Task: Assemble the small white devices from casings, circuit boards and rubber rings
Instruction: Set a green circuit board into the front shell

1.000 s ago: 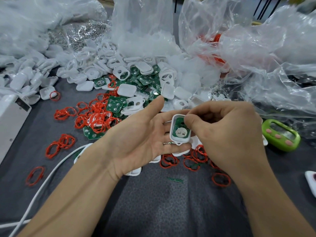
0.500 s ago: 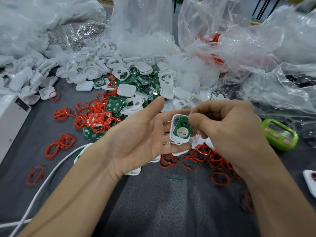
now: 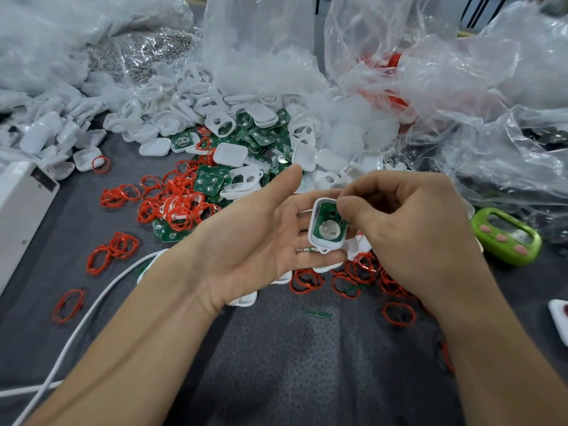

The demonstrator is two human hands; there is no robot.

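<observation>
My left hand (image 3: pixel 252 241) lies palm up over the grey mat, thumb stretched out. Across its fingers rests a white casing (image 3: pixel 311 229) with a green circuit board (image 3: pixel 322 215) seated inside, a round silver contact showing. My right hand (image 3: pixel 415 235) has curled fingers and pinches the casing's upper right corner, thumb tip pressing on the board. Loose red rubber rings (image 3: pixel 178 204) lie to the left, with more rubber rings (image 3: pixel 307 281) under my hands. Green boards (image 3: pixel 209 182) and white casings (image 3: pixel 230 155) are piled behind.
Crumpled clear plastic bags (image 3: pixel 461 103) crowd the back and right. A green device (image 3: pixel 507 238) with pink buttons lies right of my right hand. A white box (image 3: pixel 21 204) stands at the left edge, and a white cable (image 3: pixel 92 296) runs across the mat.
The board sat tilted in the casing half a second ago; now it lies flatter. My right thumb has shifted up toward the board's upper right corner. The left hand stayed put.
</observation>
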